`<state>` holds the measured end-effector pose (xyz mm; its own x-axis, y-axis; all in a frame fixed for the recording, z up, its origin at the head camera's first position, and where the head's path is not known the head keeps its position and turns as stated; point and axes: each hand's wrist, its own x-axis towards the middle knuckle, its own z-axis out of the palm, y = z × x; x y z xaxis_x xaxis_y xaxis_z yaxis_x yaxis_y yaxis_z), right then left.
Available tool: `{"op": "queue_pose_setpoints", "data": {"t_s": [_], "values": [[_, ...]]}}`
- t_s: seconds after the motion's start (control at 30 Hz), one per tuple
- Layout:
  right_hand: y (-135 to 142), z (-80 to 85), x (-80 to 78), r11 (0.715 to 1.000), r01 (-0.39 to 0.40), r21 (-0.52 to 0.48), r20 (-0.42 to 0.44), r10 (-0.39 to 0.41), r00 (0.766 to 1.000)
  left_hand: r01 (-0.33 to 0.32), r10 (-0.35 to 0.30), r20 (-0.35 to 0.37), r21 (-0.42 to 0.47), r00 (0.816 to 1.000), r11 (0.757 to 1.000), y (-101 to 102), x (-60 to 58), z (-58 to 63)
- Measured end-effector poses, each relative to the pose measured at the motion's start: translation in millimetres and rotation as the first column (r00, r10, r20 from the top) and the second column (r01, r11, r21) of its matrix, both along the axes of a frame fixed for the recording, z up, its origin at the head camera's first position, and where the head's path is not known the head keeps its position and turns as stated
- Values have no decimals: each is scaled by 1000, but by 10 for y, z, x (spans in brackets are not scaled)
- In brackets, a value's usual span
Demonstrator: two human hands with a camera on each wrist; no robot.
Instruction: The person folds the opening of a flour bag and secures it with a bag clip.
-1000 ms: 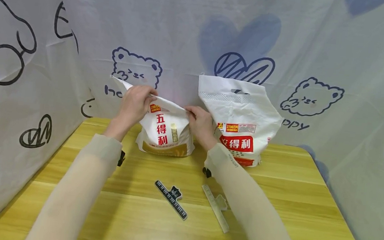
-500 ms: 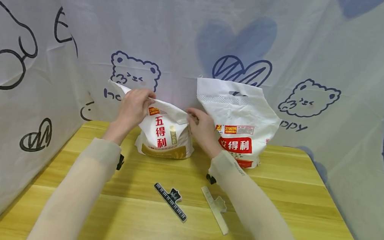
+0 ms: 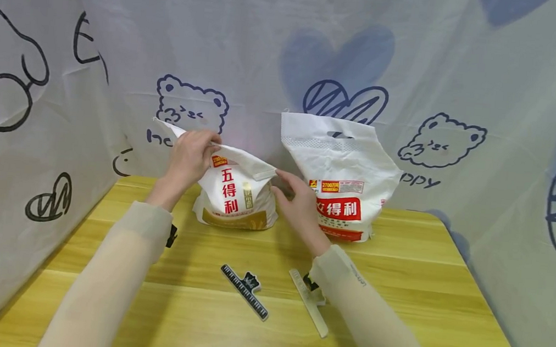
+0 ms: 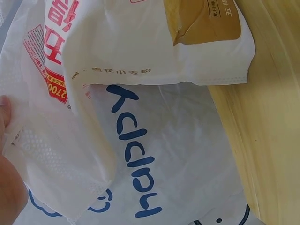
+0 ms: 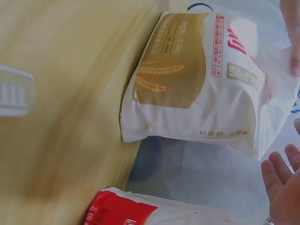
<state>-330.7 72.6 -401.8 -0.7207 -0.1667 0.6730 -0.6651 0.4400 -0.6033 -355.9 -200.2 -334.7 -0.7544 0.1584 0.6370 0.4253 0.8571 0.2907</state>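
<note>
A white flour bag [image 3: 239, 186] with red lettering and a gold band at its base stands at the back of the table. Its top edge is folded over toward the front. My left hand [image 3: 190, 157] pinches this fold near its left end, and a loose corner sticks out beyond the knuckles. At the fold's right end, my right hand [image 3: 302, 206] has its fingertips right at the corner, thumb spread away. In the right wrist view, the fingers of that hand [image 5: 283, 187] are extended beside the bag and hold nothing.
A second, taller flour bag [image 3: 343, 162] with a handle slot stands just right of my right hand. Two long bag clips lie nearer on the wooden table [image 3: 186, 320]: a black piano-key one [image 3: 244, 292] and a pale one [image 3: 307, 303], partly under my right sleeve. Printed cloth hangs behind.
My right hand has let go of the bag's right top corner, spread its fingers and drawn slightly right and down. The right part of the top edge now lies folded over. My left hand keeps its grip.
</note>
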Motion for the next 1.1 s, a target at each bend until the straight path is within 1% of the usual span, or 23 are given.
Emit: {"op": "queue_pose_setpoints", "data": {"t_s": [0.1,0.17,0.2,0.27,0.4,0.6,0.77,0.93,1.1], "values": [[35,-62,91,1000,4,-1,-32,-4,999,3,-3,-12,3,1000,1000,5,2,-14],[47,-99,157,1000,3,-1,-21,-3,1000,4,-4,-21,4,1000,1000,4,-1,-24],[51,-117,190,1000,1,4,-4,-1,1000,4,-4,-22,6,1000,1000,3,-3,-28],[58,-158,256,1000,-27,-4,36,27,999,4,-4,-23,8,1000,1000,1,-5,-38],[66,-238,378,996,-87,-13,119,88,989,4,-4,-21,13,1000,1000,-3,-6,-55],[74,-332,545,993,-117,32,229,107,968,9,-9,-50,13,999,1000,0,-10,-65],[66,-395,665,981,-184,53,328,157,931,11,-11,-53,17,999,1000,0,-11,-80],[25,-443,752,967,-238,92,443,174,879,10,-9,-38,19,999,1000,-9,-5,-78],[-12,-494,831,952,-272,143,547,153,823,16,-15,-36,20,999,1000,-11,5,-83]]}}
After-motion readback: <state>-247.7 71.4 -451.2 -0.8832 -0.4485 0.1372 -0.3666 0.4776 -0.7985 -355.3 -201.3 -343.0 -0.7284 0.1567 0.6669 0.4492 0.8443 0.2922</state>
